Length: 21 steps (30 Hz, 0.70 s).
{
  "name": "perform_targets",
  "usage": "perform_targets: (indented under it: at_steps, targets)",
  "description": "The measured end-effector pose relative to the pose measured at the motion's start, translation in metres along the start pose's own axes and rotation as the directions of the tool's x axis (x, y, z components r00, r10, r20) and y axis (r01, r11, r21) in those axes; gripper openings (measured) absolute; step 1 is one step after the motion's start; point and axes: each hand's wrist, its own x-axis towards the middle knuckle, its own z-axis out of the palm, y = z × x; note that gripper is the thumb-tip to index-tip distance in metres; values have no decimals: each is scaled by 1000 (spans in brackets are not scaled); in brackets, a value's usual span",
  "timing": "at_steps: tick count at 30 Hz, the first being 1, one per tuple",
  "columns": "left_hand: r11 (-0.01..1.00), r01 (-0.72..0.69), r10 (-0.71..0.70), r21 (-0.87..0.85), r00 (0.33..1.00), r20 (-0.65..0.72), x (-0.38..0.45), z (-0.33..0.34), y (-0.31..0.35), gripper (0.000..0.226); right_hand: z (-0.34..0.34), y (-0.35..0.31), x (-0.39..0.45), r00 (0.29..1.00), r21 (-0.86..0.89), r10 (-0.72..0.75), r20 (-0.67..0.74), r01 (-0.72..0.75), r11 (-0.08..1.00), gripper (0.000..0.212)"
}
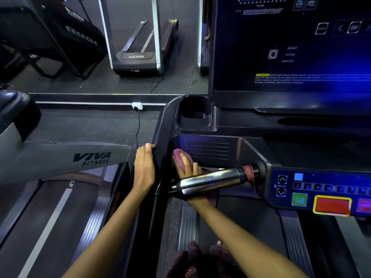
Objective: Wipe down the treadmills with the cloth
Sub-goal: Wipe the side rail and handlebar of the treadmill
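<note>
Nearest the camera, two forearms reach forward over the treadmill deck. Purple cloth sits bunched in the recessed tray left of the console, just behind the chrome handlebar, its long axis running near-to-far with the far end pointing at the vent slots. Right hand presses it down with fingers laid over it (the palm hides behind the bar). Left hand curls around the console's left edge as a brace. Good wiping here probably means flattening the cloth and sweeping into the tray corners.
</note>
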Motion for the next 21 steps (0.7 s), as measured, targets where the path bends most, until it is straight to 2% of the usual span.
perform_targets:
  at_steps: [2,3,4,6,9,11,13,14,16,17,19,21]
  targets:
    - [993,34,-37,-110,999,-24,3,-1,-6,44,7,3,-6,988,-28,-106,-110,103,994,66]
    - [990,46,-50,-136,998,-33,3,-2,-7,46,6,4,-4,988,-53,-126,-87,122,991,73]
    - [987,53,-59,-150,998,-37,5,-2,-9,47,1,5,-4,989,15,-137,-56,138,990,74]
    - [984,67,-75,-163,996,-39,7,-2,-10,47,-2,4,-2,984,287,-179,7,170,943,68]
    - [984,66,-76,-167,996,-53,8,-1,-9,47,6,3,-7,960,415,-266,86,208,886,69]
    - [984,73,-84,-163,995,-58,9,-1,-10,46,6,13,-11,921,380,-357,154,279,882,67]
    - [985,75,-86,-159,994,-63,9,0,-10,45,-2,22,-5,900,362,-369,230,273,891,74]
    - [985,73,-84,-158,995,-62,10,1,-10,45,-10,22,-2,922,336,-328,203,249,908,74]
    - [989,67,-75,-131,996,-57,9,2,-8,42,-12,20,2,925,348,-350,149,282,894,78]
    - [993,58,-64,-103,996,-57,8,3,-7,40,-8,19,-2,937,347,-340,76,295,890,80]
    - [1000,18,-19,-22,998,-52,6,3,-4,34,4,17,-6,899,374,-438,5,404,835,74]
    - [995,-44,44,85,999,-9,5,4,-3,32,10,23,-4,878,376,-478,-5,445,813,69]
